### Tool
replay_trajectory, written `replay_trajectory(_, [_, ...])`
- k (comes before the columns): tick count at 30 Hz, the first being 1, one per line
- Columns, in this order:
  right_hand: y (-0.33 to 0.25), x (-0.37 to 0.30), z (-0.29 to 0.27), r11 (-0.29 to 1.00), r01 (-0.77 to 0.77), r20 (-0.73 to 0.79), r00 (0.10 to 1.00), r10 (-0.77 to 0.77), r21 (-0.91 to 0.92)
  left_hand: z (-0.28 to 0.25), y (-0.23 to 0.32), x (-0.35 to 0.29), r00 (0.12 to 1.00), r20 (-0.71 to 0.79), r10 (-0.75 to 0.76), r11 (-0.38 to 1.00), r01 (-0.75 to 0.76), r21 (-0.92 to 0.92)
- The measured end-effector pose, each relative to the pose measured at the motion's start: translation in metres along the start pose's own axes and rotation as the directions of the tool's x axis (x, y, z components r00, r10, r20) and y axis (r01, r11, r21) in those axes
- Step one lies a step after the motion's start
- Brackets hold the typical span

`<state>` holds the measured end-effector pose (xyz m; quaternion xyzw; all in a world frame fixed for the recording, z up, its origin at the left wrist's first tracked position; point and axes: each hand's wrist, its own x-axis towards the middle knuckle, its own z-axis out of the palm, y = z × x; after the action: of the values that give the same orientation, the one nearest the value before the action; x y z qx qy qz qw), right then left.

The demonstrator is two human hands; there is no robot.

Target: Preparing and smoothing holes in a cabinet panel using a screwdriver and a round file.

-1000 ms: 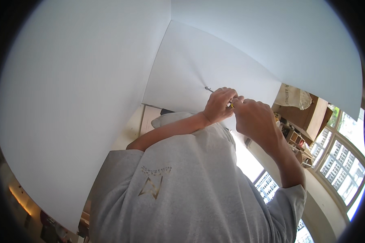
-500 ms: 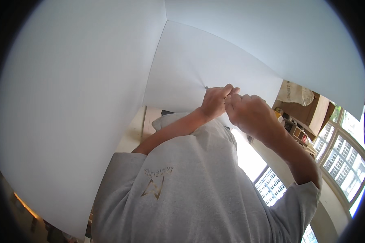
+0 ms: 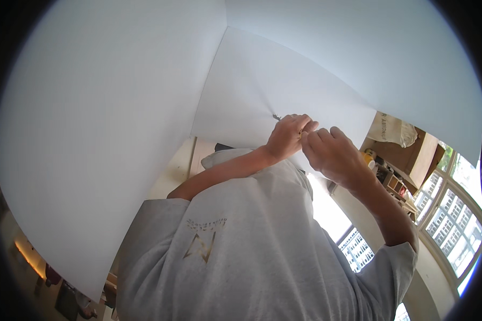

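A thin, dark, metal-looking piece [image 3: 276, 116] is being held near a flat white rear panel [image 3: 246, 80], partly being hidden by the left hand [image 3: 288, 138], whose grip is being pressed around it; whether anything is being held in the curled right grip [image 3: 331, 156] cannot be told. Open room above is being bounded by a tall white left panel [image 3: 102, 123] and a broad white upper panel [image 3: 391, 48].
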<state>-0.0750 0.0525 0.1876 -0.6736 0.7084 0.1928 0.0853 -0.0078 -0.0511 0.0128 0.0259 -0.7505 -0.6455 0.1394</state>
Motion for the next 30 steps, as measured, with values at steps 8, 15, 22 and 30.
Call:
replay_trajectory(8, [-0.036, -0.038, -0.037, 0.912, -0.338, 0.068, 0.941, 0.332, 0.23, 0.014, 0.024, -0.005, 0.985, 0.139, 0.102, 0.995, -0.099, -0.022])
replay_trajectory(15, [-0.079, -0.065, -0.041, 0.35, -0.577, 0.169, 0.661, 0.731, 0.738, 0.011, 0.023, -0.02, 0.939, 0.3, 0.165, 0.982, -0.186, 0.044])
replay_trajectory(22, [-0.092, -0.105, 0.012, -0.049, -0.603, 0.53, 0.656, 0.538, 0.797, 0.037, 0.031, -0.056, 0.902, 0.406, 0.149, 0.926, -0.272, 0.264])
replay_trajectory(30, [-0.085, -0.156, 0.076, -0.074, -0.503, 0.45, 0.687, 0.57, 0.861, 0.094, 0.024, -0.066, 0.893, 0.447, 0.043, 0.897, -0.231, 0.376])
